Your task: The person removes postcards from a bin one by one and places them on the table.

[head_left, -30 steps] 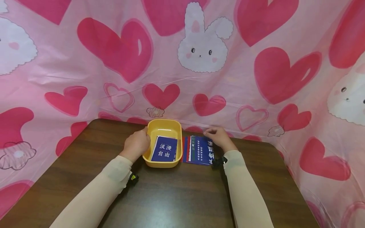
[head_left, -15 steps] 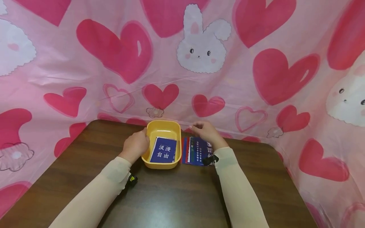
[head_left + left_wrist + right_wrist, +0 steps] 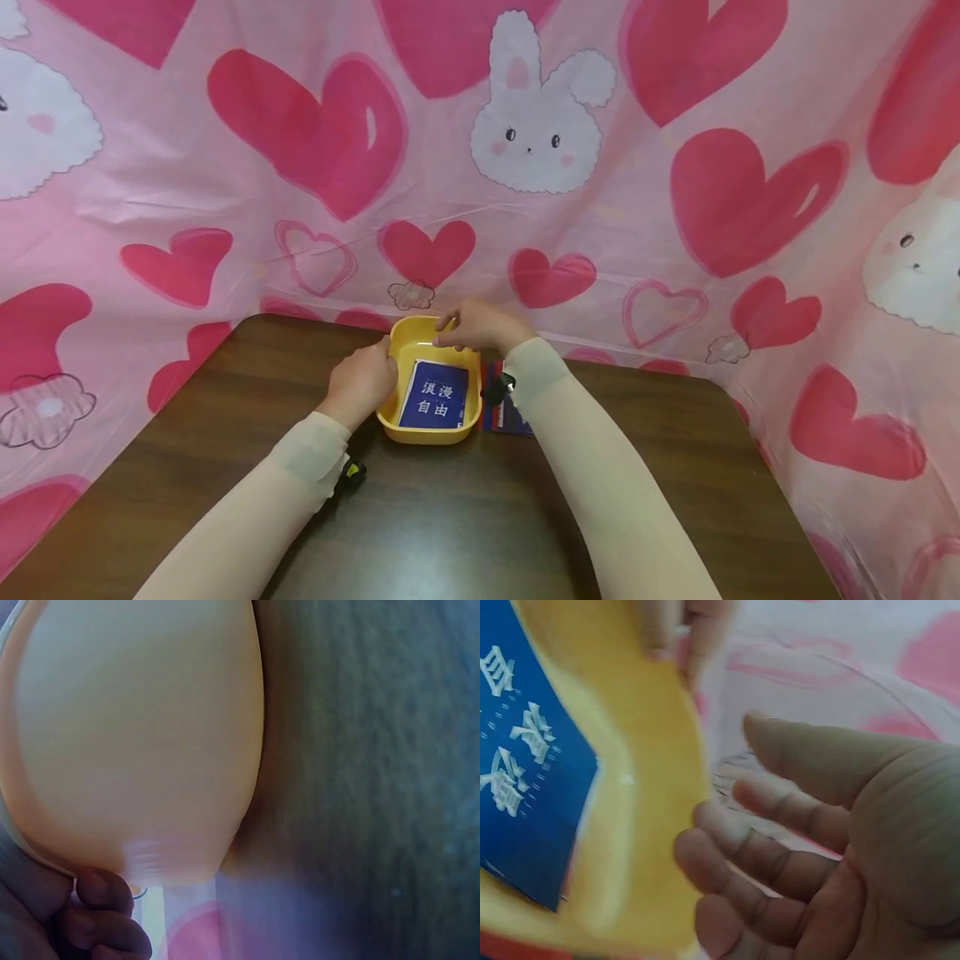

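Note:
My left hand [image 3: 363, 385] grips the left rim of a yellow plastic tray [image 3: 427, 436]. In the left wrist view, its curled fingers [image 3: 112, 928] hold the edge beside the tray's wall [image 3: 135, 735]. A stack of blue cards [image 3: 433, 396] with white Chinese characters lies in the tray. My right hand [image 3: 480, 327] hovers over the tray's far right corner. The right wrist view shows that hand's fingers [image 3: 761, 859] relaxed and slightly bent, holding nothing. More cards [image 3: 513, 419], blue with red edges beside them, lie right of the tray, partly hidden by my right wrist.
Everything stands on a dark brown wooden table [image 3: 420, 525], near its back edge. A pink curtain [image 3: 630, 217] with hearts and rabbits hangs right behind it. A small black device [image 3: 498, 388] is strapped to my right wrist.
My right hand has moved left from above the cards on the table to the tray's far right corner. My left hand keeps its grip, and the tray stays put.

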### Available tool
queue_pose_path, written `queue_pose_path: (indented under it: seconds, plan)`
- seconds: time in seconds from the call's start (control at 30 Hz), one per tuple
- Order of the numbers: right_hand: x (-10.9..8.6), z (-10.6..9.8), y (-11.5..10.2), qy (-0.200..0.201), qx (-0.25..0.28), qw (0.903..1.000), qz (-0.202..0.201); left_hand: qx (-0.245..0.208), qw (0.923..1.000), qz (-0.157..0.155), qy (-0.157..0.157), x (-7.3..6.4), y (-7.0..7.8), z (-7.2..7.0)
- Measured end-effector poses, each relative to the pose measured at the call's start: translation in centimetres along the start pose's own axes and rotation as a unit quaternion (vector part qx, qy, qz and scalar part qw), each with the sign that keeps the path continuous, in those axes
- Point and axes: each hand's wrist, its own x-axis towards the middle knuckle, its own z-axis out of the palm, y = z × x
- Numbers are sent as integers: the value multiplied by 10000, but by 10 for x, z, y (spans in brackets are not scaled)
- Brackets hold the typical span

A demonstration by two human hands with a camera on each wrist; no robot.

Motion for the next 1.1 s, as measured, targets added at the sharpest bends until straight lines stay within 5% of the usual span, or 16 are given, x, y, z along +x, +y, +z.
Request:
queue_pose_path:
  seconds: [0.13, 0.3, 0.43, 0.6, 0.87, 1.1]
  plan:
    - [18, 15, -21, -471, -720, 9955, 387, -16, 10000, -23, -80, 2, -3, -1]
    - [36, 32, -33, -336, -1648, 9853, 307, -72, 9999, -77, -131, 6, -3, -1]
    - [51, 45, -29, -364, -2147, 9736, 683, -76, 9999, -54, -122, 9, -2, -1]
    - [66, 60, -19, -493, -2339, 9640, 1164, -142, 9996, -82, -248, 12, -4, -4]
    - [61, 63, -15, -50, -1599, 9759, 1481, -40, 9999, 0, -153, 11, -2, -5]
    - [86, 63, 9, 78, -2068, 9737, 952, -48, 9998, -86, -184, 10, -3, -4]
